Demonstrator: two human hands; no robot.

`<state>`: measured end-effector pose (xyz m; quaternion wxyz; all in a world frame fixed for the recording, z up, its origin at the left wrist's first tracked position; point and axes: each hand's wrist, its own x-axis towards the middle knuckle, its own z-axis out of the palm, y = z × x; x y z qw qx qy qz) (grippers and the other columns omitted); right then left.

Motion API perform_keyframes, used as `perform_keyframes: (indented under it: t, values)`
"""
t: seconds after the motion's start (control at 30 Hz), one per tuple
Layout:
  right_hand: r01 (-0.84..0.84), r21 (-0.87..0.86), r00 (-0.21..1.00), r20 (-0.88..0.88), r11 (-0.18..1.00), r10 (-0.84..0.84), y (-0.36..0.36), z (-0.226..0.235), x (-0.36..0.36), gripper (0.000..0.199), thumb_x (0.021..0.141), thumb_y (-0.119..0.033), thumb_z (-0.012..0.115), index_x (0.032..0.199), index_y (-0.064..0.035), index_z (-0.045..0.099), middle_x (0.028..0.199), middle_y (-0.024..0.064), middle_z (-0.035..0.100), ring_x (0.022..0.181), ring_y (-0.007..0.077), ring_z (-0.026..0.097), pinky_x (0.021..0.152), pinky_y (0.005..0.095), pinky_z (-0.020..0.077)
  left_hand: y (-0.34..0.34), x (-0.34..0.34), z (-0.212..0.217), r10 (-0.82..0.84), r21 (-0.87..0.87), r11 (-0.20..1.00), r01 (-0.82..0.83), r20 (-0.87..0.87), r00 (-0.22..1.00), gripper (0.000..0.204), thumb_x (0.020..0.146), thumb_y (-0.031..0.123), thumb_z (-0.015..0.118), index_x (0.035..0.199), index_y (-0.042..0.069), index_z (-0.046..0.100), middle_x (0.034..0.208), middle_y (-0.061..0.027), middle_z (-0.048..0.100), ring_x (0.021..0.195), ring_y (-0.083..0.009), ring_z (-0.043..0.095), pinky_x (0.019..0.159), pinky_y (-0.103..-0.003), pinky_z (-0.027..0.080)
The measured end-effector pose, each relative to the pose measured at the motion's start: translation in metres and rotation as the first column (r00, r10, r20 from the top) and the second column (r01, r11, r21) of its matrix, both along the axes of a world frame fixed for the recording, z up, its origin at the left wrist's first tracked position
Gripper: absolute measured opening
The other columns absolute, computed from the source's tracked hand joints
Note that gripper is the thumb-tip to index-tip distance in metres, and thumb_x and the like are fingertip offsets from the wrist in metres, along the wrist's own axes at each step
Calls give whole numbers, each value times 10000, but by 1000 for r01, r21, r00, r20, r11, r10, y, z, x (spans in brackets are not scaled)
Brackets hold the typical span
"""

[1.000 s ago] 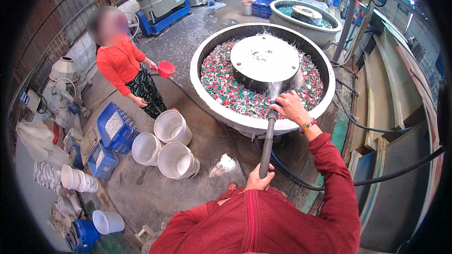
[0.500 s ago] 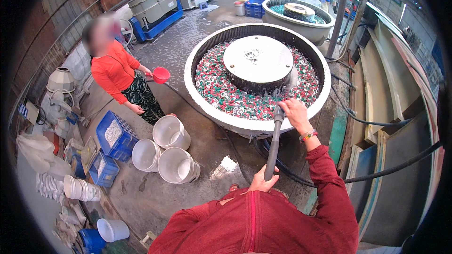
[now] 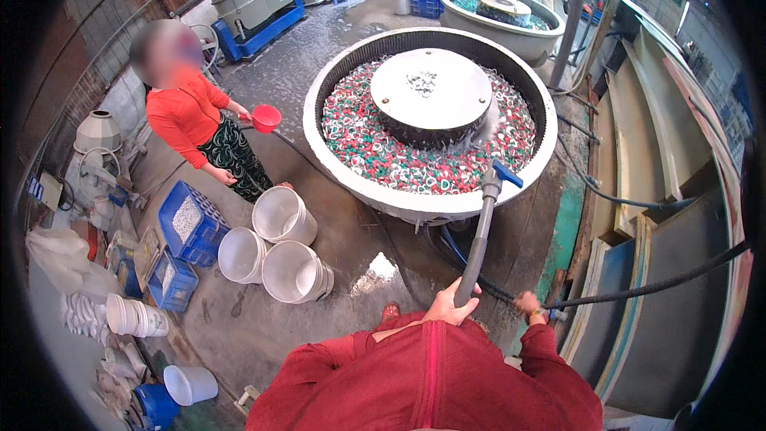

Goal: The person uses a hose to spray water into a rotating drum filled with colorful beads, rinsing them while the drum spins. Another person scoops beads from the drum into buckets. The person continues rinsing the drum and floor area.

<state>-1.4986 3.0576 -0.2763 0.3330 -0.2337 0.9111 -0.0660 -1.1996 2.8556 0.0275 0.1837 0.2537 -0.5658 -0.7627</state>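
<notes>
My left hand (image 3: 451,303) is wrapped round the lower end of a grey pipe (image 3: 479,243). The pipe slants up to a blue lever valve (image 3: 507,174) over the near rim of a round white tub (image 3: 323,164). Water sprays from it beside the tub's raised centre. Red, green and white ring-like pieces (image 3: 359,136) fill the tub around a round white lid (image 3: 431,88). My right hand (image 3: 527,302) is low on the right, over the line of a black hose (image 3: 638,289). Its fingers are blurred, so whether it grips the hose cannot be told.
On the left a person in orange (image 3: 187,116) holds a red scoop (image 3: 266,118). White buckets (image 3: 295,271) and blue crates (image 3: 191,227) stand at that side. Large panels (image 3: 678,303) lean along the right. A second tub (image 3: 550,36) stands behind; the floor looks wet.
My right hand has left the pipe's valve end and dropped down to the right beside the hose. The blue lever now shows. My left hand still holds the pipe, and the view has shifted slightly.
</notes>
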Motion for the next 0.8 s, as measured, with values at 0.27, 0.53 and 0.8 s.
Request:
perform_keyframes:
  t: [0.27, 0.53, 0.8]
  values:
    - [433, 50, 783, 473, 900, -403, 89, -11, 134, 184, 789, -145, 556, 858, -28, 680, 707, 111, 644, 534, 194, 591, 488, 321, 493, 15, -16, -4, -124, -30, 992, 125, 38, 992, 183, 803, 80, 607, 971, 88, 536, 785, 24, 500, 745, -68, 468, 703, -237, 395]
    - [736, -35, 595, 509, 676, -622, 101, -13, 125, 169, 816, -137, 530, 922, -47, 626, 660, 97, 620, 498, 211, 607, 409, 337, 472, 24, -19, -1, -132, 23, 991, 131, 38, 991, 184, 808, 57, 600, 974, 98, 533, 747, 39, 493, 658, -39, 438, 603, -214, 367]
    - [487, -72, 763, 520, 870, -384, 40, -18, 94, 168, 817, -195, 577, 918, -75, 638, 645, 66, 618, 469, 182, 587, 398, 308, 461, 31, -11, 1, -22, 13, 1000, 22, 44, 999, 172, 812, 48, 593, 965, 92, 528, 752, 42, 483, 647, -41, 433, 594, -216, 365]
